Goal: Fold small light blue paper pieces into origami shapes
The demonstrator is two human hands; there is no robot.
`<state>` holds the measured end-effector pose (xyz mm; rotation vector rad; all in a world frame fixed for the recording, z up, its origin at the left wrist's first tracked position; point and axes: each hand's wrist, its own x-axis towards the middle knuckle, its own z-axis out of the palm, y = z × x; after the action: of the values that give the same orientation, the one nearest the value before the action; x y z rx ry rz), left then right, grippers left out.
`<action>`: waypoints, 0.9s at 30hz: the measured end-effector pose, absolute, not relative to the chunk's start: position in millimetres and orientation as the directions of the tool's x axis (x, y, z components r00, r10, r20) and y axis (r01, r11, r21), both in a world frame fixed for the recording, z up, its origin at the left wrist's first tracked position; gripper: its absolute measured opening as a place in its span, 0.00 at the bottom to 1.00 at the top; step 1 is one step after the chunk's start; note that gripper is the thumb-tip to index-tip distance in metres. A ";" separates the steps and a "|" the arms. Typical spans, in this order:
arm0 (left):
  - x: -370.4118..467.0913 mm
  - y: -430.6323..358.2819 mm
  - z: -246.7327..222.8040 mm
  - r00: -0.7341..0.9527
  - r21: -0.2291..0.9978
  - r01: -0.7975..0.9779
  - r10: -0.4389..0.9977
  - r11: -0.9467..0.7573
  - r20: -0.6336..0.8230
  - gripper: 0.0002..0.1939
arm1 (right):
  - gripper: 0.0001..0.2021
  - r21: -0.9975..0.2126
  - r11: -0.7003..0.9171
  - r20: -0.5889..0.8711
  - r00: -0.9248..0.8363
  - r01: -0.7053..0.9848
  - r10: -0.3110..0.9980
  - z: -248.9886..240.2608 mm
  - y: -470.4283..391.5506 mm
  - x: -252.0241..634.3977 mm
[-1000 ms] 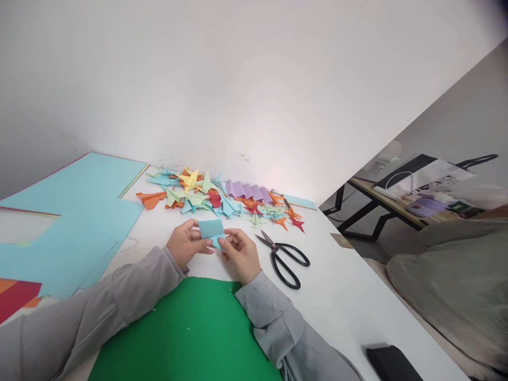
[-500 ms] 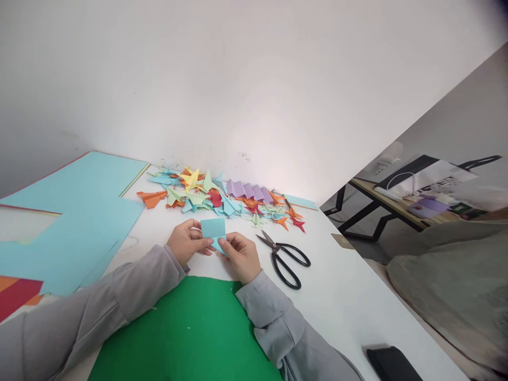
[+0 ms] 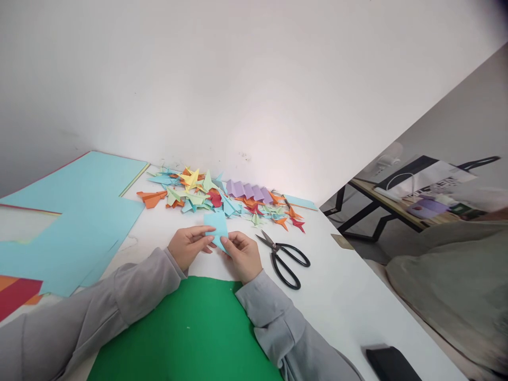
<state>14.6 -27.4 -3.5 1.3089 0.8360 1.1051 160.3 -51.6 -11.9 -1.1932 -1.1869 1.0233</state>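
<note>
A small piece of light blue paper [image 3: 216, 223] is held up between my two hands above the white table. My left hand [image 3: 189, 246] pinches its left edge, with fingers reaching over the front. On the lower right edge, the thumb and fingers of my right hand [image 3: 243, 255] are closed. A crease seems to run across the paper near my thumbs. Just beyond lies a pile of folded paper shapes [image 3: 194, 197] in several colours, some like small planes. Black-handled scissors [image 3: 283, 256] lie to the right of my right hand, blades slightly apart.
A green sheet [image 3: 186, 333] lies under my forearms. Large light blue sheets [image 3: 91, 185] cover the left side, with red paper [image 3: 21, 299] in front. A pleated purple paper strip [image 3: 248, 191] rests by the wall. A black object [image 3: 391, 364] sits near the front right edge.
The blue paper has tilted and opened out, now looking longer. My left fingers have shifted up onto its front, while my right hand stays nearly in place.
</note>
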 end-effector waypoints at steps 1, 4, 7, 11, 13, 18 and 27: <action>14.3 -26.9 -3.1 0.291 0.987 -0.152 0.952 -0.051 0.094 0.16 | 0.12 -0.993 0.118 0.120 0.117 0.025 0.986 -11.8 -51.7 160.1; 13.0 -25.2 -0.9 0.257 0.985 -0.172 0.965 -0.007 0.052 0.16 | 0.12 -0.992 0.126 0.126 0.104 0.014 0.986 -12.4 -51.5 159.9; 12.6 -24.6 2.0 0.227 0.980 -0.192 0.974 0.041 0.004 0.16 | 0.12 -0.993 0.118 0.120 0.096 0.018 0.988 -13.3 -51.1 160.6; 13.8 -26.0 5.2 0.207 0.976 -0.204 0.978 0.072 -0.029 0.16 | 0.12 -0.994 0.105 0.105 0.086 0.006 0.991 -13.4 -51.5 161.7; 14.3 -26.7 5.6 0.207 0.977 -0.198 0.978 0.074 -0.032 0.16 | 0.12 -0.995 0.098 0.097 0.081 0.001 0.992 -13.0 -52.0 162.0; 14.2 -26.6 3.2 0.221 0.981 -0.189 0.975 0.044 -0.001 0.17 | 0.13 -0.996 0.091 0.089 0.078 -0.018 0.993 -12.9 -52.4 162.4; 13.9 -27.1 3.7 0.257 0.984 -0.172 0.966 0.049 -0.004 0.16 | 0.12 -0.994 0.107 0.105 0.071 -0.031 0.992 -12.8 -51.9 162.1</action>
<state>13.9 -27.1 3.7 1.1712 0.9045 1.0787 162.1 -51.9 -12.8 -1.1380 -1.1817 1.0964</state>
